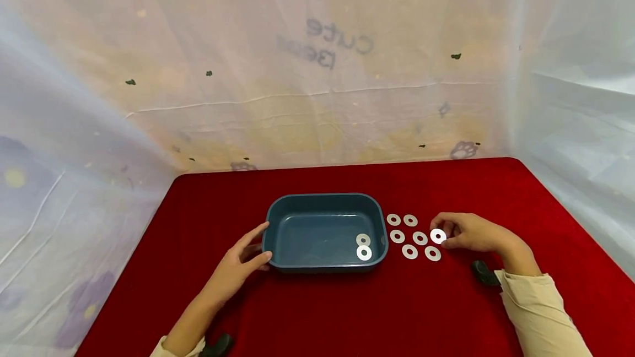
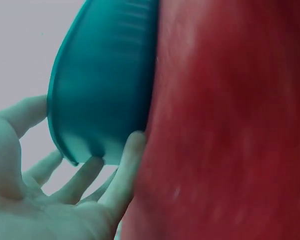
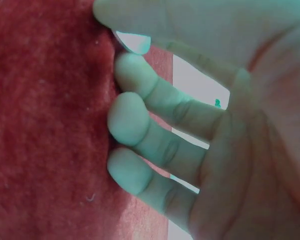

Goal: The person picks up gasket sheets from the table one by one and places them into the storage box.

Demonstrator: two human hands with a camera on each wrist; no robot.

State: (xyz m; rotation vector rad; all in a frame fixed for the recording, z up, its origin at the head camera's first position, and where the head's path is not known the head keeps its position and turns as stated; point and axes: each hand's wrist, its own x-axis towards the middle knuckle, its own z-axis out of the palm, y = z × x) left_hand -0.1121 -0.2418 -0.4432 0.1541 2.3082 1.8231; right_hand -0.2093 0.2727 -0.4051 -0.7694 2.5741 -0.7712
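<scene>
A dark blue plastic bin stands on the red cloth, with two flat washers lying inside at its right end. My left hand holds the bin's left end, thumb and forefinger at the rim. In the left wrist view, fingertips press the bin's outer wall. To the right of the bin, my right hand pinches a washer between thumb and forefinger, its edge tilted up. Several more washers lie flat between bin and hand. Only a sliver of the pinched washer shows in the right wrist view.
Red cloth covers the table. Pale printed sheeting hangs behind it and along both sides. A dark strap piece sits at the right wrist, and another at the left.
</scene>
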